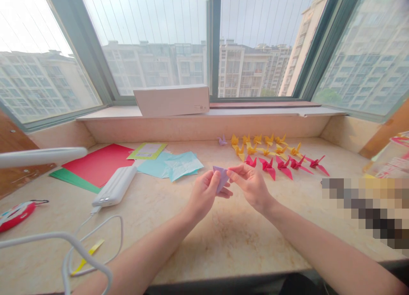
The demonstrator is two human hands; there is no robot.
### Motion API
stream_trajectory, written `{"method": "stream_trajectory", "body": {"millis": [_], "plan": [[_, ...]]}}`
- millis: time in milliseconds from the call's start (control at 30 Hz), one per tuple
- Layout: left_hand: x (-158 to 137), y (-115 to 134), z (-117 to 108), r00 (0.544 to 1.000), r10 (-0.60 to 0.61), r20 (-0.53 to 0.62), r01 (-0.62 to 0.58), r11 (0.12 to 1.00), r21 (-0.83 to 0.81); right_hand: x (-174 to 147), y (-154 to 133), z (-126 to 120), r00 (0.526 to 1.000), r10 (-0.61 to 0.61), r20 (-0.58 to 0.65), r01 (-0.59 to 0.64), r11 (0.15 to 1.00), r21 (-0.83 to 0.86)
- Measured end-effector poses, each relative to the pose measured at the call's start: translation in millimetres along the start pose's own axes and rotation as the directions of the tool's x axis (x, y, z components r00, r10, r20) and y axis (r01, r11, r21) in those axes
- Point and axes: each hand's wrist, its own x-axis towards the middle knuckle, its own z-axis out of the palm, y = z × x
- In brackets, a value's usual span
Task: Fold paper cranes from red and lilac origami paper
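A small piece of folded purple origami paper (220,179) is held up over the counter between both hands. My left hand (206,188) pinches it from the left, thumb on its face and fingers behind. From the right, my right hand (248,184) grips its upper corner between thumb and fingertips. Behind the hands stand rows of finished paper cranes: yellow cranes (251,148) at the back and red cranes (283,168) in front. One purple crane (222,140) sits left of the yellow ones.
Light blue paper (153,167), red paper (102,161) and green paper (75,180) lie at left. A white power bank (115,185) with a looping cable (122,235) is nearer. A white box (172,101) stands on the sill. A plastic bag (391,158) is at far right.
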Motion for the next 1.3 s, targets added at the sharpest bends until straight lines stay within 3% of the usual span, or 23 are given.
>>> {"method": "stream_trajectory", "body": {"millis": [100,233,333,533,767,900,1033,1167,1300], "plan": [[-0.6,-5.6,1.3,0.999,-0.022,0.038,0.019,0.998,0.064,-0.2,-1.8,1.7,1.000,0.026,0.001,-0.026,0.999,0.036],[0.5,-12.7,-3.0,0.997,0.062,0.046,-0.071,0.969,0.236,1.1,-5.1,-0.6,0.986,0.095,0.140,-0.102,0.994,0.043],[0.1,-14.0,-4.9,0.993,0.059,0.099,-0.088,0.943,0.321,1.4,-6.3,-1.9,0.966,0.105,0.238,-0.119,0.992,0.043],[-1.3,-4.6,-7.4,0.992,0.095,0.089,-0.124,0.900,0.418,-0.7,-7.0,0.2,0.992,0.046,0.115,-0.048,0.999,0.014],[-1.1,-0.2,-11.9,0.985,0.093,0.147,-0.146,0.898,0.415,0.2,-7.0,1.7,0.991,0.042,0.125,-0.044,0.999,0.018],[-0.2,-0.2,-10.0,0.994,0.072,0.078,-0.095,0.929,0.358,2.5,-2.8,-1.3,0.990,0.043,0.133,-0.044,0.999,0.006],[3.0,-2.6,-11.1,0.998,0.068,-0.015,-0.059,0.941,0.332,1.5,-1.3,-4.4,0.991,-0.077,0.111,0.092,0.986,-0.138],[5.2,-5.3,-12.8,0.996,0.084,-0.022,-0.071,0.935,0.348,-0.7,-1.7,-4.1,0.978,-0.175,0.115,0.200,0.943,-0.266],[5.3,-5.3,-12.0,0.994,0.111,-0.004,-0.103,0.934,0.343,-0.6,1.4,-5.0,0.984,-0.161,0.071,0.173,0.958,-0.229]]}}
